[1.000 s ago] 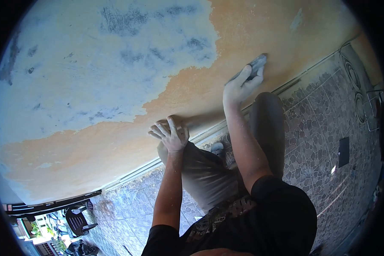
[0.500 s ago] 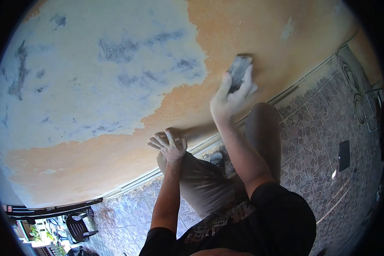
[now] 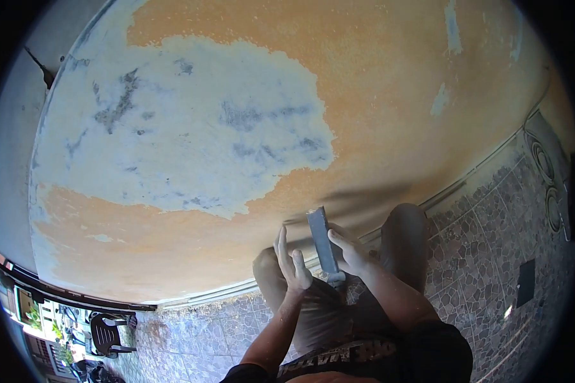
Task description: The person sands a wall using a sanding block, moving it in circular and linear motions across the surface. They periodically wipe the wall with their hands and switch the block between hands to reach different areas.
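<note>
A grey rectangular block stands on end in my right hand, whose thumb and fingers are closed on its right side. To the left of the block, my left hand has its fingers stretched out and holds nothing; it does not touch the block. Both hands are dusty and in front of my knees, near the foot of the wall. Orange paint covers part of that wall, around a large pale patch with dark grey marks.
Patterned stone tiles pave the floor. A dark flat square lies on them at the right, below a coiled cable. At the lower left is a dark plastic chair. My bent knee is close to the wall.
My right hand has come down and left from the wall with the block, now beside my left hand. My left hand has moved right and down, off the wall. The view has shifted.
</note>
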`<state>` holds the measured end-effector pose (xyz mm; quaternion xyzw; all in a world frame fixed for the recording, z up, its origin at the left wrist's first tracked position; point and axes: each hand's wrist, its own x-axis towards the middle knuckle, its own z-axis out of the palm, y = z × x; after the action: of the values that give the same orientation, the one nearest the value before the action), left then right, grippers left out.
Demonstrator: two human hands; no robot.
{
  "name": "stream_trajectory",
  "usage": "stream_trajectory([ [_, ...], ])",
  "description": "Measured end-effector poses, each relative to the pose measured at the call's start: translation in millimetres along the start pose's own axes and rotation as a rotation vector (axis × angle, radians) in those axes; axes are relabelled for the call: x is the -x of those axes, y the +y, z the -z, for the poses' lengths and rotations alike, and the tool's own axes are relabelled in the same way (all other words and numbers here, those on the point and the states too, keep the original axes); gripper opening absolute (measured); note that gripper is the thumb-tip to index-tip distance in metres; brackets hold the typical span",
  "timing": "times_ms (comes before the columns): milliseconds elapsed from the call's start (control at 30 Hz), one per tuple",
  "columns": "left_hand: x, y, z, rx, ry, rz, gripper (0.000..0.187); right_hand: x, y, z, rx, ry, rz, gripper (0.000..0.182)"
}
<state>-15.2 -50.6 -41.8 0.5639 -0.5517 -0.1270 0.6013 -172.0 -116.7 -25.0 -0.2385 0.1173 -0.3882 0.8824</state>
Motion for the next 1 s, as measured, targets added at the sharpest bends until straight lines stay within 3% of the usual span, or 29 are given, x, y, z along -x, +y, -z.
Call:
stream_trajectory([
  [33,-1,12,-1,-0.003,0.013,-0.003,0.069,5,-2,8,-0.048,-0.015,-0.079,0.04],
  [67,-5,26,-3,0.157,-0.065,0.097,0.068,9,0,16,-0.042,-0.019,-0.088,0.04],
  [133,-7,43,-10,0.483,-0.224,0.299,0.067,16,5,31,-0.15,-0.023,-0.299,0.044],
  [167,-8,42,-10,0.48,-0.273,0.361,0.067,18,9,32,-0.272,-0.02,-0.336,0.047],
  [200,-11,45,-10,0.479,-0.266,0.368,0.067,16,14,40,-0.274,-0.017,-0.345,0.047],
  [267,-18,55,-9,0.637,-0.399,0.452,0.071,10,25,51,-0.419,-0.233,-0.284,0.051],
  [300,-18,59,-11,0.733,-0.357,0.509,0.082,9,28,51,-0.438,-0.125,-0.299,0.053],
  [333,-17,59,-11,0.728,-0.356,0.514,0.082,8,30,50,-0.445,-0.125,-0.301,0.053],
  [400,-17,56,-8,0.743,-0.367,0.472,0.086,9,21,38,-0.496,-0.235,-0.292,0.052],
  [467,-17,50,-1,0.779,-0.337,0.584,0.085,6,11,31,-0.456,-0.342,-0.306,0.051],
  [533,-19,49,0,0.735,-0.058,0.412,0.078,0,1,25,-0.127,-0.115,-0.282,0.05],
  [600,-41,78,13,0.568,0.165,0.282,0.075,-10,-20,31,0.326,-0.14,-0.102,0.04],
  [667,-61,96,34,0.236,0.285,0.087,0.076,-17,-36,13,0.861,0.018,0.226,0.034],
  [700,-73,96,41,0.107,0.396,-0.076,0.075,-20,-50,7,0.86,0.017,0.226,0.034],
  [733,-89,100,51,-0.075,0.453,-0.265,0.074,-24,-64,2,1.227,0.113,0.518,0.035],
  [767,-103,104,58,-0.122,0.523,-0.335,0.073,-29,-73,0,1.584,0.214,0.822,0.036],
  [800,-117,111,62,-0.278,0.575,-0.394,0.071,-36,-74,3,1.582,0.213,0.823,0.036],
  [867,-148,106,59,-0.464,0.677,-0.467,0.071,-54,-68,14,1.6,0.599,1.352,0.053],
  [967,-170,70,32,-0.735,0.784,-0.727,0.06,-74,-76,39,1.703,0.686,1.413,0.068],
  [1000,-162,64,29,-0.845,0.658,-0.759,0.058,-75,-74,52,1.698,0.689,1.418,0.068],
])
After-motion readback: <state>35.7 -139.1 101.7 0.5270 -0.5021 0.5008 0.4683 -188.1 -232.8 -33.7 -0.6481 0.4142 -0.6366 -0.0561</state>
